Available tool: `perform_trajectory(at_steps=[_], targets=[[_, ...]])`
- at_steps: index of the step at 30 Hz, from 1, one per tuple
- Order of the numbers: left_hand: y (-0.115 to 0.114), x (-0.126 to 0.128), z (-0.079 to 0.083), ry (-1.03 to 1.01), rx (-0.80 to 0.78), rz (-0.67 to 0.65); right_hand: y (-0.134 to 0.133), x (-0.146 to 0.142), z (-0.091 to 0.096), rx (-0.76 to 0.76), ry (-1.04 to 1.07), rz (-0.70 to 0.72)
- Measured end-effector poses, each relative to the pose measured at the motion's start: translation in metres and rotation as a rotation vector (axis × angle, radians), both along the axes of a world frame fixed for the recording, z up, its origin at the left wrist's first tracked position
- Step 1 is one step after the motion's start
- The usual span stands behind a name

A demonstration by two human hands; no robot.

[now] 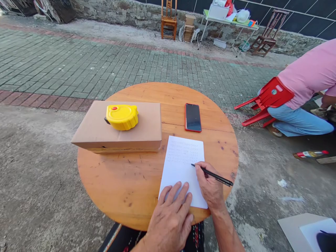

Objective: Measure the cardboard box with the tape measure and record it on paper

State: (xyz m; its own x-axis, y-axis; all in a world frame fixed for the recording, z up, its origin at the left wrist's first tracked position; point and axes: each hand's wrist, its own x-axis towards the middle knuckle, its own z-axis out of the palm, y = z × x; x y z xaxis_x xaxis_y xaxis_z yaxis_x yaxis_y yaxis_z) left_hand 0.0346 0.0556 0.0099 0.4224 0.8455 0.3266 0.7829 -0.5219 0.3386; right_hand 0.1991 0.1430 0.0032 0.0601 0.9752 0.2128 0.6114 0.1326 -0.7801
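My right hand (211, 185) grips a black pen (216, 177), its tip at the handwritten rows on a white sheet of paper (178, 171). Whether the tip touches the paper I cannot tell. Flat on the lower left part of the sheet lies my left hand (172, 217), fingers stretched out. To the upper left, a yellow tape measure (122, 117) with a red button rests on a closed cardboard box (147, 127). A phone (193, 117) with a red edge and a dark screen lies beyond the paper.
Everything stands on a round wooden table (118, 189). At right a person in a pink shirt (312, 70) sits on a red plastic chair (275, 94). A bottle (311, 154) lies on the ground. Along the far wall are a wooden chair (169, 22) and a loaded folding table (236, 22).
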Motion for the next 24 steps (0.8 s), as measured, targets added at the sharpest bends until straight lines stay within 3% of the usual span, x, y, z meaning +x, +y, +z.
perform_trajectory(at_steps=[9, 18, 24], targets=[[0.0003, 0.0007, 0.0005, -0.003, -0.006, 0.001, -0.0011, 0.0013, -0.0038, -0.056, 0.048, -0.032], [0.0004, 0.0005, 0.0019, -0.003, 0.001, 0.004, 0.0007, -0.0016, 0.001, -0.003, -0.009, -0.001], [0.0007, 0.002, 0.0008, -0.003, -0.002, 0.008, -0.0031, 0.0035, -0.007, -0.036, 0.094, -0.063]])
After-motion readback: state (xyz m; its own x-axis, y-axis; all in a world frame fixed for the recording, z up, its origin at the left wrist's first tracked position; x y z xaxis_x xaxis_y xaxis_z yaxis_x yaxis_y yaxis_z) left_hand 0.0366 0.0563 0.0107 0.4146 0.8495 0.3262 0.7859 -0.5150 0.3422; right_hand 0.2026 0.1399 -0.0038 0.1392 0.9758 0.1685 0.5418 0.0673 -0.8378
